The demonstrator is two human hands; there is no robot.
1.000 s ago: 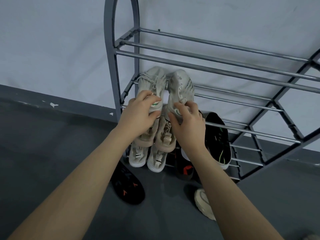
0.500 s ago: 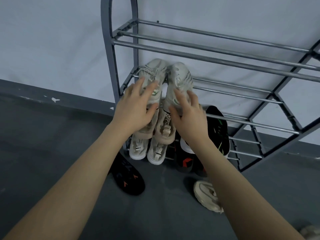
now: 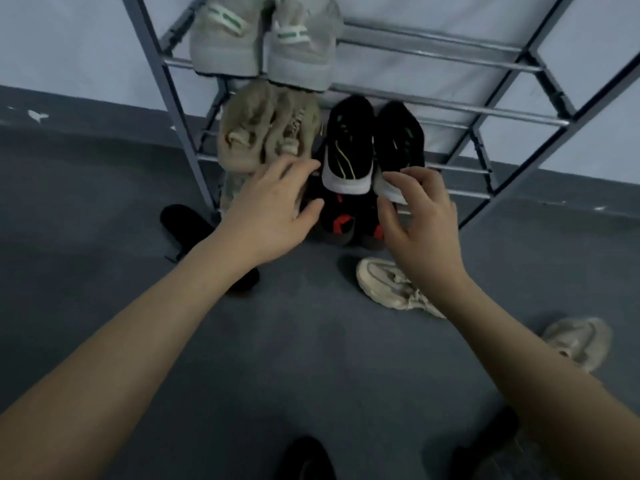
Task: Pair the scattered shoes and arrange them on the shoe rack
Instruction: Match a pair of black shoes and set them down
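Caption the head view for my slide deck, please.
Both hands, left hand and right hand, reach toward black sneakers on the shoe rack.

Glossy metal rack (image 3: 433,109), knit-cloth shoes (image 3: 348,147), matt floor (image 3: 104,202)

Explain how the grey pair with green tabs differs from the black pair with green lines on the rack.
The grey pair sits on a higher shelf than the black pair. The grey pair is pale all over; the black pair has white heel soles. No hand is near the grey pair; the right hand is at the black pair's heel. Both pairs stand side by side, heels outward.
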